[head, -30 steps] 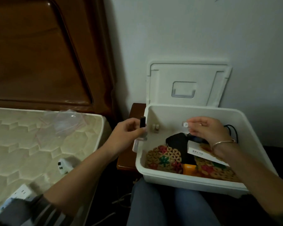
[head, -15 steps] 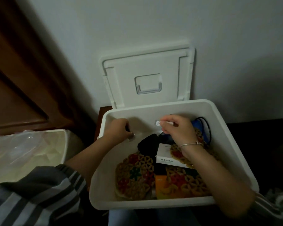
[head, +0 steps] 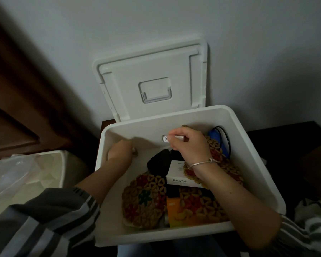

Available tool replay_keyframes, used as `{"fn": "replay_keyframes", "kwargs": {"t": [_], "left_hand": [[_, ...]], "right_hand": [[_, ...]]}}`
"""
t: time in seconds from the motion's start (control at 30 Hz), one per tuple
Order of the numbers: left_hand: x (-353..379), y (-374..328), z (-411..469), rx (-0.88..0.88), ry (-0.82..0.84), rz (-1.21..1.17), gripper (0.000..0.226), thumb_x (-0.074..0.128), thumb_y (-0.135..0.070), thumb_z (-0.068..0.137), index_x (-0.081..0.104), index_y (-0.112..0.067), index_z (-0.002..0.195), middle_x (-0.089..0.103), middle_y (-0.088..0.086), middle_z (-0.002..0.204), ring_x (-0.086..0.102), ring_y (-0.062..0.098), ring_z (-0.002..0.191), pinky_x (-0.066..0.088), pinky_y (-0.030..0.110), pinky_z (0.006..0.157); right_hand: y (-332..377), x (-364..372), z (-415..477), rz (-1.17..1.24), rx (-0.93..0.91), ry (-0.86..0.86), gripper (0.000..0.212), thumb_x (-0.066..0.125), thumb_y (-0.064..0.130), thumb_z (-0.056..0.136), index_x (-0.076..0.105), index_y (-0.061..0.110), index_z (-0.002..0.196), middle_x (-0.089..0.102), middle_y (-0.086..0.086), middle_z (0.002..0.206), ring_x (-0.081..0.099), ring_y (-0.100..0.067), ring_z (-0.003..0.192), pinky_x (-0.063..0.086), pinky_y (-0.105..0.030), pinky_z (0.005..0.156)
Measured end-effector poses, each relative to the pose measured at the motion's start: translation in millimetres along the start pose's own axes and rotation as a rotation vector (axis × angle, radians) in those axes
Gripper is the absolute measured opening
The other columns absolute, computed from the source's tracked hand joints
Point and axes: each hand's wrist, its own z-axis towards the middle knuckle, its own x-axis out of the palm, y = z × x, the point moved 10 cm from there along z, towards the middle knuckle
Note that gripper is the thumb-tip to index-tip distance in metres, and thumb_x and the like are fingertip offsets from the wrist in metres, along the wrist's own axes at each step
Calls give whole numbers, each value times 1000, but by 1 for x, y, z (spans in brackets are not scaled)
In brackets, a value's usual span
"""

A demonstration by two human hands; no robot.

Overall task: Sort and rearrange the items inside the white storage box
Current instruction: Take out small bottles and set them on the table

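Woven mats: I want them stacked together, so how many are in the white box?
3. One woven mat lies front left in the white box; one front right, over the orange packet; one further back beneath the right hand. More may be hidden underneath.

head | head-worn; faces forward, steeply down | close over white storage box point(head: 193, 119); wall point(head: 156, 25) behind

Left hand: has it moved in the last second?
Yes. The left hand was outside the box's left wall; now it has crossed that wall and is inside, near the far left corner.
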Motion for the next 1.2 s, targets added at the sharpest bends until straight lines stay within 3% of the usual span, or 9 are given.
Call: {"fn": "replay_keyframes", "kwargs": {"t": [0.3,0.43,0.5,0.6,0.73,0.87,1.03,1.13,1.2], "left_hand": [[10,-2,3,11,-6,140,28,53,-14,94,67,-17,118,58,14,117,63,30,103,50,37,93],[8,-11,-5,12,-22,294,29,52,-17,96,62,-15,122,47,11,118,60,29,103,51,36,83],[-10,-16,-16,44,-132,341,25,55,-21,93,63,-14,116,51,9,113,59,27,100,48,35,74],[-43,-17,-44,209,-402,349,24,57,-21,88,61,-11,109,54,10,115,53,29,107,42,37,84],[-56,31,-78,207,-563,-39,54,60,-19,88,44,-8,138,47,11,136,44,30,127,40,43,100],[-26,59,-81,99,-363,-652,53,38,-31,102,18,-32,151,47,-14,111,49,-3,85,39,18,71],[-32,67,-88,94,-486,-814,42,34,-36,103,33,-37,145,47,-24,97,47,-14,67,35,8,61],[-39,65,-94,136,-540,-855,26,31,-40,102,45,-41,124,51,-25,74,55,-15,67,41,16,54],[-40,65,-95,125,-545,-857,31,30,-42,102,46,-36,127,58,-16,74,60,-6,70,48,25,55]], "right_hand": [[-4,-3,3,-7,16,-15,11,70,15,80,72,11,90,70,-6,87,66,-26,85,54,-47,81],[-8,-5,2,-19,29,-16,12,70,17,80,72,12,91,70,-5,87,66,-24,84,55,-45,81],[-9,-6,1,-33,22,-15,10,71,19,80,72,15,89,69,-3,84,66,-23,81,55,-44,81],[-4,-3,1,-106,-33,13,8,70,20,81,71,20,89,68,3,83,65,-17,78,55,-38,80],[-1,19,-6,-145,-63,163,16,69,18,84,70,17,100,68,4,88,66,-15,82,55,-36,83],[12,56,-11,-266,-83,318,19,71,17,82,68,17,101,70,0,92,68,-14,85,55,-32,84],[21,123,-2,-591,-163,424,21,80,25,71,67,19,86,67,4,87,62,-14,84,47,-23,70],[-2,155,11,-802,-146,476,24,79,24,72,72,13,91,68,0,94,58,-15,85,38,-20,69],[-20,167,19,-921,-135,480,25,77,26,73,73,9,91,66,-5,92,54,-16,82,32,-20,67]]}}
